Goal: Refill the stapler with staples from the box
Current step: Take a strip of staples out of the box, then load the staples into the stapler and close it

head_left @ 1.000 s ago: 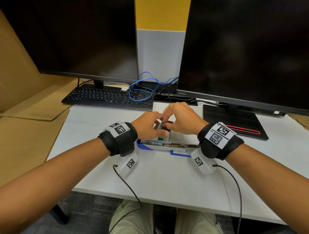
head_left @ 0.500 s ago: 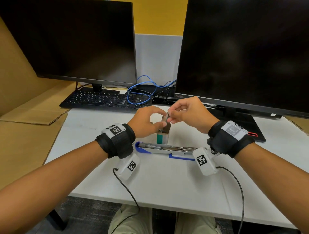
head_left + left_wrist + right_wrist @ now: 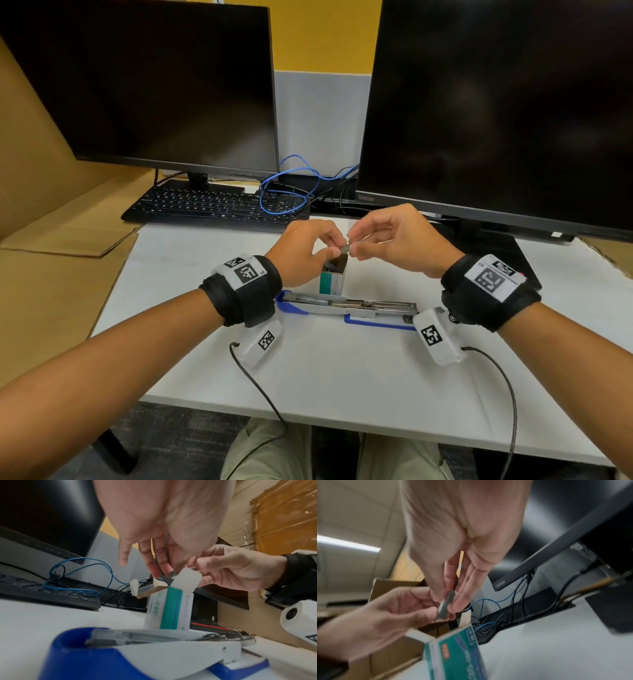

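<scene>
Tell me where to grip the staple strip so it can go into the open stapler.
Pinch the staple strip by its long flat sides near one end, from above, probably with the right hand alone. The stapler lies open, its channel facing up.

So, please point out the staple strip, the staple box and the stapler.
staple strip (image 3: 446, 603): right wrist view, middle of the grey bar.
staple box (image 3: 169, 609): left wrist view, teal stripe on its side.
stapler (image 3: 346, 305): head view, open metal channel.

Even, soft indoor light fills the head view, which stays sharp at centre while the monitors (image 3: 147, 85) bow at the edges. A ceiling strip light (image 3: 347, 544) glows at the right wrist view's left edge. Both wrist views are smeared with blur, worst on the box (image 3: 457, 654).
</scene>
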